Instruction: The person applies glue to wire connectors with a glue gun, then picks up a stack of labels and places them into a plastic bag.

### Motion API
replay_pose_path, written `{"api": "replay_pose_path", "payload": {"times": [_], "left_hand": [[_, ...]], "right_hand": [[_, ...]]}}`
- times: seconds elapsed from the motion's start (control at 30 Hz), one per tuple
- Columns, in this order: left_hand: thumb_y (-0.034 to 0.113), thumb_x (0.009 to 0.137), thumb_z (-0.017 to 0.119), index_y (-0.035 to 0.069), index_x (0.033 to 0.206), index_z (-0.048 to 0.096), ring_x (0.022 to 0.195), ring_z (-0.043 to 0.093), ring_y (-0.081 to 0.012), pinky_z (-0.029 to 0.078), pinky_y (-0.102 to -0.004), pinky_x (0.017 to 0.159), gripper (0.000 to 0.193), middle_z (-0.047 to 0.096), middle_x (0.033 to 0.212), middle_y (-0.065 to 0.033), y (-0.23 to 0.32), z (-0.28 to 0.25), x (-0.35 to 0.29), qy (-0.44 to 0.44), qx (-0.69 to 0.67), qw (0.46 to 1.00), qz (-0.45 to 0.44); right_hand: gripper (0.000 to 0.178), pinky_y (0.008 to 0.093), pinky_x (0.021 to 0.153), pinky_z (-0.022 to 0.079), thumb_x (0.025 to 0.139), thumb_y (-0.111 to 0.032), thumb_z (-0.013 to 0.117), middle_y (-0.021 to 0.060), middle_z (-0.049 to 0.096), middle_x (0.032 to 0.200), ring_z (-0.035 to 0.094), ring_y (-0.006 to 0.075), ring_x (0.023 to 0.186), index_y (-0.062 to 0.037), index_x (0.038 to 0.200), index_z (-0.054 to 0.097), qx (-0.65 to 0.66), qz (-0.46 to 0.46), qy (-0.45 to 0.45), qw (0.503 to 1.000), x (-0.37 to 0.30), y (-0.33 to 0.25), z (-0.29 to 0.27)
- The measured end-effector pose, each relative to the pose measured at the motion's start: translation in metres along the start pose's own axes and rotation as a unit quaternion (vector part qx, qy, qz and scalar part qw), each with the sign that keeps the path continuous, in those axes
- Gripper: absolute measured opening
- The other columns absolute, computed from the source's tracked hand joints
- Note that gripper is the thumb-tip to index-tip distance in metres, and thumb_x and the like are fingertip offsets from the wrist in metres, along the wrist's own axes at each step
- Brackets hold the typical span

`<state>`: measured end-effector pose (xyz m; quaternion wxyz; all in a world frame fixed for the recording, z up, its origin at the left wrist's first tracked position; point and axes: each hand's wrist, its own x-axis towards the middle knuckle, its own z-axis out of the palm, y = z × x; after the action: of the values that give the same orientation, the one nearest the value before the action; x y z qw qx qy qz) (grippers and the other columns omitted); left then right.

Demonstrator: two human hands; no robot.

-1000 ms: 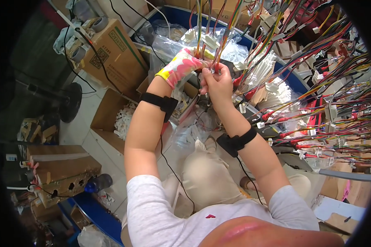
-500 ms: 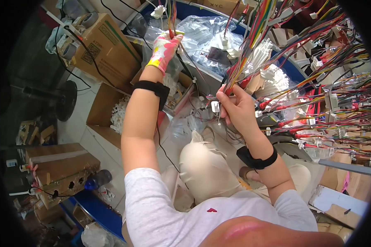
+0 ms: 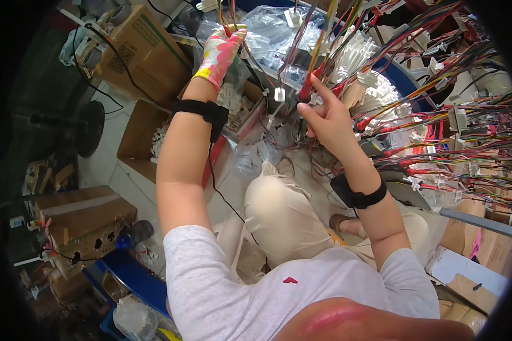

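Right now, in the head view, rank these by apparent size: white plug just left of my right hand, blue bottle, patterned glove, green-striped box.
1. Green-striped box
2. Patterned glove
3. Blue bottle
4. White plug

This is a workshop, seemingly a wiring one, or a corner of a small factory. A blue-rimmed tray [image 3: 408, 85] holds clear plastic bags [image 3: 267, 25] and piles of white plastic parts [image 3: 381, 99]. Over the tray and to its right spread dense bundles of coloured wires [image 3: 478, 162], many with red sleeves [image 3: 407, 163] and white connectors [image 3: 279, 94]. Left of the tray stands a large brown carton [image 3: 148, 62]; to its near left, an open carton [image 3: 132, 133] sits on pale floor tiles [image 3: 99, 170].
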<state>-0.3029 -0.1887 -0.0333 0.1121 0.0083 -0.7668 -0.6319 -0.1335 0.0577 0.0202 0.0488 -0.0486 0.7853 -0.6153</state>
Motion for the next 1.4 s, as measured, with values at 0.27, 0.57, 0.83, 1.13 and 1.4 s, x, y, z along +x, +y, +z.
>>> {"api": "replay_pose_path", "payload": {"times": [0.27,0.57,0.83,1.13,1.4], "left_hand": [[0.026,0.086,0.064,0.0,0.127,0.048,0.097,0.059,-0.0213,0.045,-0.0304,0.087,0.051,0.061,0.111,-0.0117,-0.012,-0.014,-0.07,0.168,0.079,0.981,0.056],[0.035,0.094,0.051,0.014,0.136,0.044,0.109,0.051,-0.0135,0.037,-0.0292,0.096,0.047,0.05,0.128,-0.0015,0.134,0.129,-0.319,-0.201,-0.513,0.806,-0.215],[0.039,0.096,0.048,0.014,0.129,0.048,0.109,0.05,-0.0117,0.038,-0.0284,0.09,0.041,0.055,0.121,0.0013,0.08,0.241,-0.412,-0.251,-0.551,0.731,-0.315],[0.046,0.097,0.043,0.011,0.139,0.038,0.122,0.046,-0.018,0.036,-0.0323,0.104,0.055,0.047,0.134,-0.0035,0.133,0.25,-0.438,-0.341,-0.533,0.671,-0.385],[0.041,0.098,0.043,0.01,0.114,0.054,0.09,0.061,-0.0158,0.05,-0.0281,0.071,0.036,0.059,0.109,-0.0027,0.077,0.26,-0.441,-0.363,-0.382,0.771,-0.357]], "right_hand": [[0.052,0.0215,0.052,0.04,0.088,-0.01,0.061,-0.0014,0.056,0.063,0.049,0.004,0.054,-0.0049,0.136,0.044,-0.059,-0.008,-0.116,0.991,-0.047,0.005,-0.016],[0.037,0.0269,0.06,0.05,0.093,-0.034,0.057,0.005,0.064,0.076,0.061,0.0121,0.063,0.002,0.1,0.059,0.195,-0.002,0.104,0.975,-0.095,0.015,-0.047],[0.048,0.031,0.035,0.041,0.099,-0.038,0.041,0.0085,0.053,0.049,0.054,0.0169,0.035,-0.0014,0.07,0.052,-0.125,-0.065,0.159,0.977,-0.186,0.128,-0.126],[0.054,0.0344,0.042,0.045,0.097,-0.045,0.043,0.0137,0.059,0.056,0.061,0.0244,0.045,0.0006,0.072,0.058,-0.153,-0.036,0.232,0.96,-0.208,0.186,-0.197],[0.05,0.0274,0.051,0.048,0.09,-0.048,0.055,0.0049,0.06,0.061,0.06,0.0111,0.054,-0.0005,0.079,0.065,-0.027,-0.149,0.077,0.985,-0.25,0.106,-0.183]]}}
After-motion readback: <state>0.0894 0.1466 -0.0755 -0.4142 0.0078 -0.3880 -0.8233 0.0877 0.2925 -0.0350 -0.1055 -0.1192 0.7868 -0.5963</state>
